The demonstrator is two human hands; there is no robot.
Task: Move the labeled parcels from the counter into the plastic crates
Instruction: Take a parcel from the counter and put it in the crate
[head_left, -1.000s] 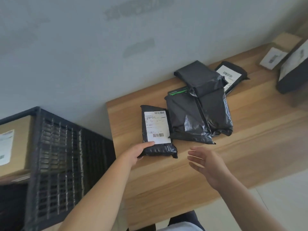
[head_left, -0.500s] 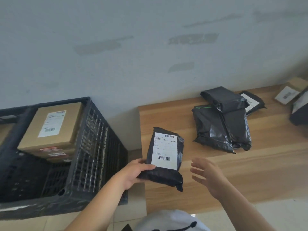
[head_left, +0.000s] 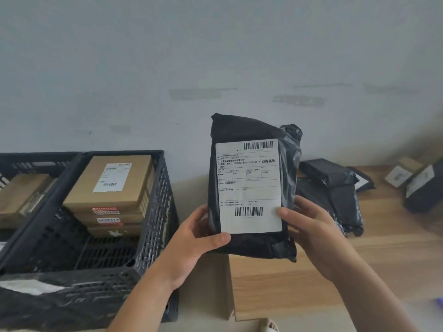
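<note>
A black plastic parcel (head_left: 247,130) with a white barcode label is held upright in the air above the left end of the wooden counter (head_left: 287,279). My left hand (head_left: 194,238) grips its lower left edge, thumb across the front. My right hand (head_left: 309,226) holds its lower right edge, thumb on the label. A dark plastic crate (head_left: 153,212) stands to the left, holding a stack of labeled cardboard boxes (head_left: 112,183).
Several more black parcels (head_left: 335,190) lie on the counter behind my right hand. A small cardboard box (head_left: 402,172) and a dark box (head_left: 424,188) sit at the far right. A second crate (head_left: 31,161) with boxes is at the far left.
My left hand lifted the labeled parcel off the counter and raised it upright. My right hand, which was open and empty, now holds its right edge. The view has turned left toward the crates.
</note>
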